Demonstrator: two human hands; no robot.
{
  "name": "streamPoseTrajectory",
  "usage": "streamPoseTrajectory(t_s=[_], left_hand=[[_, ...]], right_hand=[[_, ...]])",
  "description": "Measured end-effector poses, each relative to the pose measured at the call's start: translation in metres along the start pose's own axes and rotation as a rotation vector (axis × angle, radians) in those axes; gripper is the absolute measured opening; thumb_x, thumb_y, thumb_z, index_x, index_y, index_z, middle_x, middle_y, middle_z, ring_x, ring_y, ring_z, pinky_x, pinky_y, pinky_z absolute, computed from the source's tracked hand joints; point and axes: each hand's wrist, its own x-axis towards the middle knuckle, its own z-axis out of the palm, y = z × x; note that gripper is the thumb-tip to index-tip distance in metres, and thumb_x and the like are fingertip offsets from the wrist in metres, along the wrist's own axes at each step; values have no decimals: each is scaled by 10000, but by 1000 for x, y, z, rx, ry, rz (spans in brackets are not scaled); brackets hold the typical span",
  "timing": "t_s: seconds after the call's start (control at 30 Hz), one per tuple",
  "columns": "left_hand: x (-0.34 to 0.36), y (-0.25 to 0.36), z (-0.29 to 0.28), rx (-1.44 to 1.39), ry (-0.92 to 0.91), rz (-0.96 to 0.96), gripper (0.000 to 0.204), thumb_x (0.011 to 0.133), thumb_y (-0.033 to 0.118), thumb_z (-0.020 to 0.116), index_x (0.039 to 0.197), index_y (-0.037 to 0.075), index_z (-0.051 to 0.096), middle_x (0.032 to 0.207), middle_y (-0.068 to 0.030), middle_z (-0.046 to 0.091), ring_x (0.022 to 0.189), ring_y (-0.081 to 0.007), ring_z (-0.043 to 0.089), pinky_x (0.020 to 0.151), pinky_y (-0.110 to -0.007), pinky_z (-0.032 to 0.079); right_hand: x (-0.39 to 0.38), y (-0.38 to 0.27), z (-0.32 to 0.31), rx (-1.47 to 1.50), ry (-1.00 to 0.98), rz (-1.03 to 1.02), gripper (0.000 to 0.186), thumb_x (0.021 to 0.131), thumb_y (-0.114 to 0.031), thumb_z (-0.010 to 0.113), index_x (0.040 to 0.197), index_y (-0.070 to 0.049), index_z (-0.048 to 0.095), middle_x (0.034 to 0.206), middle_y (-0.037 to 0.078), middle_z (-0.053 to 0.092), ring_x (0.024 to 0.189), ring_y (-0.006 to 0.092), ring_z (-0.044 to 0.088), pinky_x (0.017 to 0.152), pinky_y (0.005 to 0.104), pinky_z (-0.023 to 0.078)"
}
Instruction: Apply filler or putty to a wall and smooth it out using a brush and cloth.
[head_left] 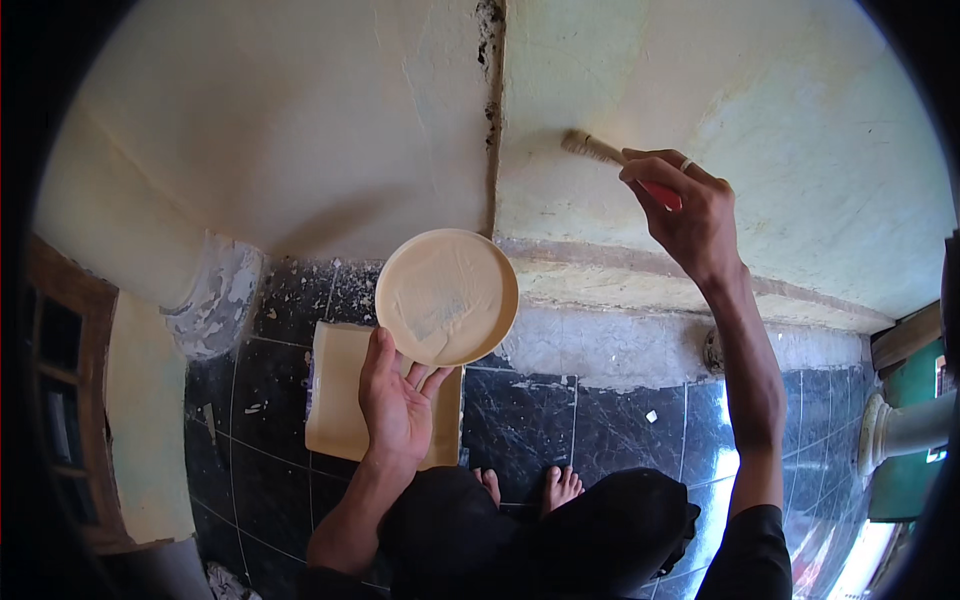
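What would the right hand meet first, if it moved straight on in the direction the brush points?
Probably the cream wall: the right hand holds a paintbrush whose bristles already seem to touch it, near the dark crack.

In my left hand (398, 400) sits a round cream dish (446, 297) — tilted up above my palm, smeared with paint. My right hand (690, 212) pinches a red-handled brush (605, 153) — bristles left of my fingers, touching the wall.
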Motion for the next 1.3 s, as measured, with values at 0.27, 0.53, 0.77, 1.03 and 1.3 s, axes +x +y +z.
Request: streamPoseTrajectory(t_s=[0.27,0.53,0.77,1.03,1.3], left_hand=[[-3,2,-4,-20,-43,24,432,1020,367,439,1375,122,419,1373,-84,496,1264,-283,490,1027,-464,431],[-4,4,-4,-15,-43,13,450,1023,360,431,1398,118,383,1384,-110,471,1275,-324,480,1019,-487,448],[-3,5,-8,-50,-31,9,422,1020,373,438,1372,138,434,1365,-40,512,1259,-236,489,1036,-438,397],[-2,7,-5,-21,-27,20,464,1020,363,433,1404,108,373,1388,-123,466,1276,-331,480,1016,-498,458],[1,5,-16,-79,-63,32,441,1021,378,435,1384,129,424,1371,-47,506,1265,-244,487,1012,-423,422]], right_hand=[[-64,-6,66,-356,118,-326,179,747,30,683,834,-126,674,1240,158,616,956,270,701,555,303,622],[-8,-12,22,82,-105,17,151,778,77,650,814,-69,658,1039,113,693,960,269,695,696,319,598],[-27,-11,13,-376,389,-298,139,750,27,716,732,-90,643,1171,123,639,1146,314,600,672,271,651],[-51,-21,78,-18,-270,-35,138,744,56,590,775,-78,599,1023,149,675,781,270,699,569,354,583],[12,-41,37,-289,314,-350,178,669,21,710,685,-81,566,1118,125,648,1149,306,613,631,317,618]])
